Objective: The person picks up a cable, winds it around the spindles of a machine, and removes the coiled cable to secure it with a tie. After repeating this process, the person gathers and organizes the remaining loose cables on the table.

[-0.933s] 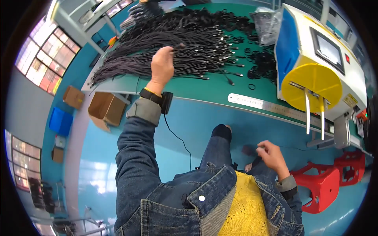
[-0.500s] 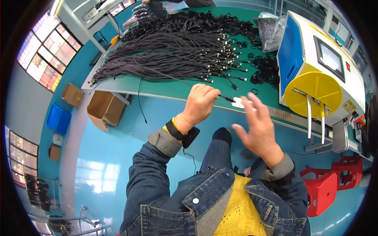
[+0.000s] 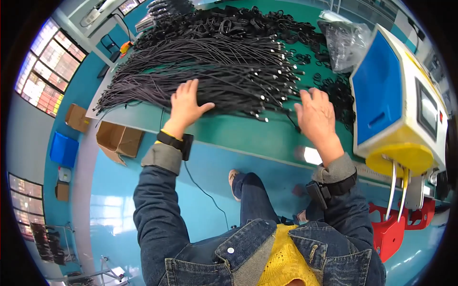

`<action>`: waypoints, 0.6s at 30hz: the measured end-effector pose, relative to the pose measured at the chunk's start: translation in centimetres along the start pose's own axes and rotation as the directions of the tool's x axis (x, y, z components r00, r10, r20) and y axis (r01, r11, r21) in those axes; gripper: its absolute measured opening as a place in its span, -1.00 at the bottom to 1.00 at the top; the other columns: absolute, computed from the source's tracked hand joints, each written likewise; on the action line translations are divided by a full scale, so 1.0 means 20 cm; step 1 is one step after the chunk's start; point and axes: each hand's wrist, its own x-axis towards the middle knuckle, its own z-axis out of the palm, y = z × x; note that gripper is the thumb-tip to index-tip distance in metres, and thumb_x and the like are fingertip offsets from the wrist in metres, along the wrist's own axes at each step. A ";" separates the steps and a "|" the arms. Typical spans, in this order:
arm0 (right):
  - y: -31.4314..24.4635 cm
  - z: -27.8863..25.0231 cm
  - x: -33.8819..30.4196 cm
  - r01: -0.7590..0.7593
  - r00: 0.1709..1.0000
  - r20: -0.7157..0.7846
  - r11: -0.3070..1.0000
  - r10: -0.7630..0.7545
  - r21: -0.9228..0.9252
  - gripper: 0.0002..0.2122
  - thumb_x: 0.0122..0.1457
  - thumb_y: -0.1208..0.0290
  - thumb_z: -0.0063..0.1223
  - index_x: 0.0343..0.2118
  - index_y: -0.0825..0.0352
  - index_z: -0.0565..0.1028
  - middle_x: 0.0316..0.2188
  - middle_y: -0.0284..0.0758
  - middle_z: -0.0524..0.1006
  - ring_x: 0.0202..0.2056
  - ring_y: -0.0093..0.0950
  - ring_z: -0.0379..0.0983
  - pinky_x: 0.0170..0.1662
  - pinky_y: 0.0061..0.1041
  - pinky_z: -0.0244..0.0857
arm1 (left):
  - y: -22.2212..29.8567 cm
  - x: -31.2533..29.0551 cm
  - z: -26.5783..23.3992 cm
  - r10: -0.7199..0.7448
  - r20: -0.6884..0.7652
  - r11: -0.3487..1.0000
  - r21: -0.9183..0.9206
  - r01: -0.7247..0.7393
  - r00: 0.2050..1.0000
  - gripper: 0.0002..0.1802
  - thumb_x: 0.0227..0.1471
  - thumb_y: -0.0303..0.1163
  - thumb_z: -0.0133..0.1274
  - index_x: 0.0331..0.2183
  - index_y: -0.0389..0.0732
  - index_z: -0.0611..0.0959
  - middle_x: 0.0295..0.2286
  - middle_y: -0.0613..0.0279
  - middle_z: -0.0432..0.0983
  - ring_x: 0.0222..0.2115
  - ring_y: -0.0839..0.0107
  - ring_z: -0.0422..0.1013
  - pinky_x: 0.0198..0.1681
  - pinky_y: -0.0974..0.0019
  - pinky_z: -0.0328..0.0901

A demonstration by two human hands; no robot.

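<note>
Long black cables (image 3: 191,66) with metal plug ends lie side by side in a thick layer across the green-topped table. My left hand (image 3: 185,106) is at the near edge of this layer, fingers spread, thumb pointing right, holding nothing I can see. My right hand (image 3: 317,114) is over the table at the right, beyond the plug ends, with its thumb apart from the fingers. A single black cable end (image 3: 293,123) lies just left of it. Under the right wrist is a bright white patch (image 3: 313,156); whether it is a label or glare, I cannot make out.
A white and blue machine (image 3: 381,86) with a yellow disc and two prongs stands at the right. Loose black loops (image 3: 339,93) and a clear plastic bag (image 3: 344,45) lie beside it. Red stools (image 3: 391,238) and a cardboard box (image 3: 119,140) stand below table level.
My left hand has let go of the cable it gripped and moved left, onto the pile's near edge. My right hand has moved forward over the table. The view has shifted.
</note>
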 end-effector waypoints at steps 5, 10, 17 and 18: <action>-0.25 0.17 0.42 0.287 0.947 0.076 0.926 -0.313 0.245 -0.19 -0.30 0.14 0.29 0.05 0.37 0.18 -0.01 0.01 0.23 0.02 -0.09 0.16 0.05 -0.18 0.07 | -0.45 0.15 -0.16 -0.249 0.538 0.948 0.307 0.089 0.805 0.25 -0.55 -0.09 0.35 0.16 -0.04 0.00 0.14 0.03 -0.06 0.16 0.00 -0.14 0.04 -0.35 -0.14; -0.38 0.33 0.52 0.312 0.833 0.470 0.950 -0.291 0.035 0.02 -0.44 0.05 0.34 0.13 0.37 0.04 0.10 0.07 0.05 0.12 -0.08 0.01 0.11 -0.11 -0.05 | -0.91 0.24 -0.26 -0.197 0.743 0.942 0.325 -0.087 0.640 0.14 -0.59 -0.17 0.36 0.10 -0.01 0.16 0.13 0.07 -0.02 0.15 0.06 -0.08 0.05 -0.30 -0.12; -0.76 0.39 0.56 0.416 0.763 0.529 0.909 -0.371 0.036 -0.07 -0.41 0.06 0.32 0.11 0.23 0.12 0.09 -0.07 0.10 0.13 -0.16 0.00 0.13 -0.07 -0.12 | -1.56 0.34 -0.22 0.225 0.606 0.915 0.138 -0.379 0.763 -0.40 -0.61 -0.21 0.33 -0.34 -0.06 0.49 -0.08 0.23 0.29 0.00 0.24 0.17 0.02 -0.13 0.05; -0.77 0.42 0.57 0.420 0.757 0.535 0.907 -0.375 0.042 -0.07 -0.41 0.06 0.32 0.11 0.23 0.12 0.09 -0.07 0.10 0.13 -0.16 0.00 0.13 -0.07 -0.12 | -1.58 0.37 -0.23 0.219 0.611 0.918 0.135 -0.373 0.761 -0.40 -0.61 -0.21 0.33 -0.34 -0.06 0.49 -0.08 0.23 0.29 0.00 0.24 0.17 0.02 -0.13 0.05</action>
